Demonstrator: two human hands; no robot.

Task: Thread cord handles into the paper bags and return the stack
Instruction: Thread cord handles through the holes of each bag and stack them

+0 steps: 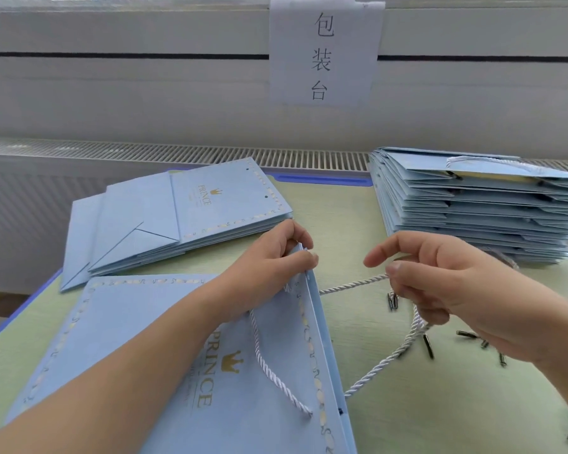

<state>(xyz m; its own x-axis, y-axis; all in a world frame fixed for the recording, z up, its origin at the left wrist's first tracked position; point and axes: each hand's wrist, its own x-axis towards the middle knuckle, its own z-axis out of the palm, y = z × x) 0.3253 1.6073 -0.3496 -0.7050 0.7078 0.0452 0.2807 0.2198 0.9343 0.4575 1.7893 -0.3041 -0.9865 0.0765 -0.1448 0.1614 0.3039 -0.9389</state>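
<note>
Fingers of our left hand [276, 257] pinch the bag [164, 355] edge; our right hand [440, 283] pinches the cord [351, 285] above the desk [407, 404].

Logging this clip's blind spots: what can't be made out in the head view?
- Punch hole under the left hand: fingers cover it, so the cord's passage is unseen.
- Cord between the right hand's fingers: hidden by them.
- Bag: cut off by the bottom edge.
- Right stack: cut off by the right edge.
- Clips: blurred, shape unclear.
</note>
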